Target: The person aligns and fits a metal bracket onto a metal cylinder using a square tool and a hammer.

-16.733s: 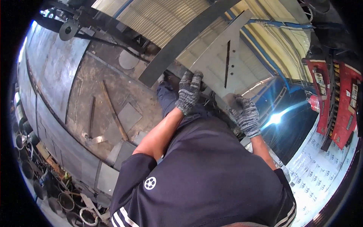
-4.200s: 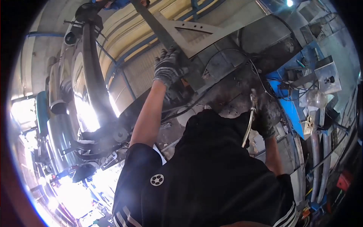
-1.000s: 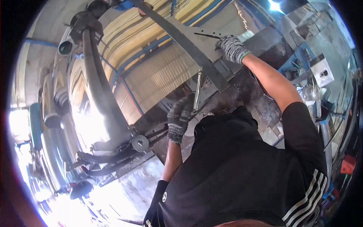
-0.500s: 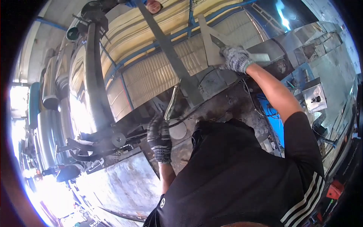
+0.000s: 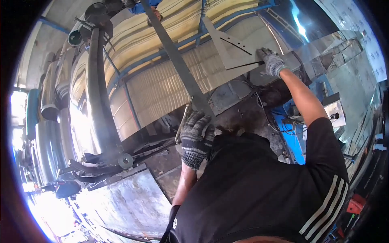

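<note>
My left hand (image 5: pixel 196 135), in a striped grey knit glove, lies with its fingers extended at the near end of a long grey metal strip (image 5: pixel 174 54). Just left of that hand is a slim metal tool (image 5: pixel 184 122) with two narrow legs; it appears to lie beside the fingers, not in them. My right hand (image 5: pixel 271 62), gloved too, rests with fingers outstretched at the right corner of a flat triangular plate (image 5: pixel 233 50) with a long slot and small holes. Strip and plate both lie over a large shiny metal sheet (image 5: pixel 158 91).
A person in blue (image 5: pixel 142 7) shows partly at the top edge. Left of the sheet stand a long metal beam (image 5: pixel 97 81) and a round washer-like disc (image 5: pixel 125 161). Cables (image 5: pixel 263 107) run near a blue panel (image 5: pixel 291 135), and a metal box (image 5: pixel 335 113) sits at right.
My right hand has let go of the triangular plate's slotted part and slid right to its corner; the plate now lies flatter. My left hand has moved right, to the strip's end.
</note>
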Available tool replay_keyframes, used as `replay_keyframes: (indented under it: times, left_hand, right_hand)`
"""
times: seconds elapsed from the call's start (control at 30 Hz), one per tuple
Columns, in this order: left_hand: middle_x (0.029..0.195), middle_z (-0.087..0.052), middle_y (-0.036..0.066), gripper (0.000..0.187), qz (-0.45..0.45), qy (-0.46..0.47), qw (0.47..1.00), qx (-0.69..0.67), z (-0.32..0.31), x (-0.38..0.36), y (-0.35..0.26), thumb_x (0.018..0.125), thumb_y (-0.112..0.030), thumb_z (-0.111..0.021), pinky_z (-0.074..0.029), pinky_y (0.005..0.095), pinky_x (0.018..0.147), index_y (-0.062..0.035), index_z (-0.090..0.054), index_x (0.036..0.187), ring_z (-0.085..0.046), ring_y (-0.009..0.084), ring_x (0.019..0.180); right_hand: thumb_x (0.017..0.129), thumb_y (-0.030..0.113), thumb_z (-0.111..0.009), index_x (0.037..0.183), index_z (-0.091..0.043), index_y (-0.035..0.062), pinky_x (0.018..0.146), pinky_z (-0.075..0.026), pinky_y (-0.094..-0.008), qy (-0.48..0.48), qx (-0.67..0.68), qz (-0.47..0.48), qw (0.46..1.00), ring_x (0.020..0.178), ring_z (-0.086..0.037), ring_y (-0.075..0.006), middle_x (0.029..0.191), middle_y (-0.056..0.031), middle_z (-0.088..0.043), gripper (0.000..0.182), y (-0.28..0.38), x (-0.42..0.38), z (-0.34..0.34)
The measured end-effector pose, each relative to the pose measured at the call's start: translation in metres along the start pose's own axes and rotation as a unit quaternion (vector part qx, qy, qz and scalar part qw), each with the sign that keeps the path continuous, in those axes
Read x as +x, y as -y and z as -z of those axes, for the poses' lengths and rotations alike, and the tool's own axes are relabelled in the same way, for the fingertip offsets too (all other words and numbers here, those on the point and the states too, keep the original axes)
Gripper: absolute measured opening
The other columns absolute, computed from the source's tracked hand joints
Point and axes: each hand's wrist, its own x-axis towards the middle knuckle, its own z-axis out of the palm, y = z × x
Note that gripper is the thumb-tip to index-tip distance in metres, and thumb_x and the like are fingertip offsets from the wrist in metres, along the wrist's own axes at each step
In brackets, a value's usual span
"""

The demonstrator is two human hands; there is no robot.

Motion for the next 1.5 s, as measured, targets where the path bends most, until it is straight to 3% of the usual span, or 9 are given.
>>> replay_keyframes:
  times: [0.17, 0.33, 0.63, 0.8, 0.87, 1.0, 1.13, 1.37, 1.5]
  left_hand:
    - [0.127, -0.065, 0.018, 0.031, -0.123, 0.114, 0.986, 0.027, -0.042, 0.080, 0.021, 0.088, -0.018, -0.071, -0.047, 0.0463, 0.104, -0.0055, -0.069, 0.117, -0.058, 0.0355, 0.123]
    - [0.153, -0.044, 0.021, 0.063, -0.071, 0.179, 0.969, 0.155, -0.136, 0.136, 0.055, 0.093, -0.041, -0.061, -0.030, 0.0512, 0.117, -0.0082, -0.049, 0.146, -0.040, 0.0404, 0.142]
    - [0.157, -0.041, 0.017, 0.068, -0.006, 0.191, 0.954, 0.231, -0.194, 0.138, 0.062, 0.086, -0.038, -0.066, -0.022, 0.0588, 0.119, -0.0117, -0.049, 0.146, -0.035, 0.0402, 0.145]
    - [0.153, -0.047, 0.016, 0.056, 0.011, 0.179, 0.963, 0.203, -0.193, 0.135, 0.058, 0.087, -0.033, -0.066, -0.023, 0.0566, 0.119, -0.0134, -0.057, 0.139, -0.039, 0.0363, 0.143]
    - [0.149, -0.050, 0.016, 0.052, 0.006, 0.159, 0.968, 0.195, -0.192, 0.130, 0.056, 0.088, -0.031, -0.066, -0.027, 0.0564, 0.117, -0.0135, -0.059, 0.136, -0.043, 0.0375, 0.140]
    - [0.142, -0.057, 0.015, 0.044, 0.013, 0.138, 0.976, 0.169, -0.199, 0.130, 0.044, 0.088, -0.028, -0.067, -0.032, 0.0562, 0.115, -0.0140, -0.064, 0.130, -0.049, 0.0393, 0.135]
    - [0.137, -0.060, 0.014, 0.042, -0.006, 0.127, 0.981, 0.146, -0.208, 0.127, 0.039, 0.088, -0.028, -0.068, -0.035, 0.0538, 0.113, -0.0133, -0.066, 0.126, -0.052, 0.0366, 0.132]
    - [0.137, -0.062, 0.012, 0.040, 0.023, 0.133, 0.983, 0.126, -0.208, 0.132, 0.042, 0.087, -0.032, -0.067, -0.032, 0.0517, 0.117, -0.0146, -0.068, 0.124, -0.053, 0.0332, 0.131]
    - [0.129, -0.065, 0.016, 0.035, 0.008, 0.097, 0.989, 0.115, -0.205, 0.126, 0.030, 0.085, -0.026, -0.070, -0.041, 0.0489, 0.109, -0.0110, -0.071, 0.117, -0.058, 0.0353, 0.123]
  right_hand:
    - [0.081, 0.002, -0.063, 0.143, -0.051, 0.0144, 0.116, -0.038, -0.0424, -0.022, 0.026, 0.022, 0.999, 0.139, -0.045, -0.0319, 0.152, -0.0141, -0.046, 0.064, -0.058, 0.035, -0.023]
    - [0.082, -0.006, -0.053, 0.131, -0.063, 0.0113, 0.110, -0.044, -0.0419, -0.095, 0.017, 0.140, 0.985, 0.126, -0.057, -0.0341, 0.134, -0.0150, -0.062, 0.052, -0.100, 0.061, -0.062]
    - [0.076, 0.013, -0.077, 0.137, -0.058, 0.0133, 0.107, -0.046, -0.0422, -0.012, -0.002, 0.282, 0.959, 0.121, -0.059, -0.0337, 0.128, -0.0125, -0.063, 0.064, -0.125, 0.077, -0.037]
    - [0.075, 0.011, -0.077, 0.133, -0.061, 0.0116, 0.106, -0.046, -0.0434, -0.032, 0.021, 0.326, 0.944, 0.120, -0.060, -0.0337, 0.126, -0.0134, -0.064, 0.060, -0.126, 0.078, -0.029]
    - [0.075, 0.010, -0.077, 0.133, -0.062, 0.0110, 0.106, -0.046, -0.0437, 0.039, 0.041, 0.300, 0.952, 0.120, -0.060, -0.0338, 0.127, -0.0135, -0.063, 0.060, -0.121, 0.074, -0.009]
    - [0.074, 0.010, -0.076, 0.130, -0.064, 0.0099, 0.106, -0.047, -0.0431, -0.112, 0.005, 0.354, 0.929, 0.117, -0.061, -0.0353, 0.127, -0.0147, -0.064, 0.057, -0.149, 0.090, -0.035]
    - [0.072, 0.013, -0.079, 0.130, -0.064, 0.0078, 0.106, -0.047, -0.0433, 0.085, 0.067, 0.281, 0.954, 0.119, -0.060, -0.0360, 0.126, -0.0156, -0.066, 0.060, -0.131, 0.097, 0.014]
    - [0.073, 0.025, -0.084, 0.126, -0.065, 0.0108, 0.108, -0.044, -0.0423, -0.022, 0.066, 0.275, 0.959, 0.123, -0.057, -0.0351, 0.127, -0.0130, -0.064, 0.059, -0.140, 0.086, -0.023]
    - [0.073, 0.022, -0.083, 0.119, -0.067, 0.0092, 0.103, -0.047, -0.0440, 0.026, 0.085, 0.292, 0.952, 0.115, -0.061, -0.0336, 0.119, -0.0133, -0.067, 0.050, -0.133, 0.079, -0.009]
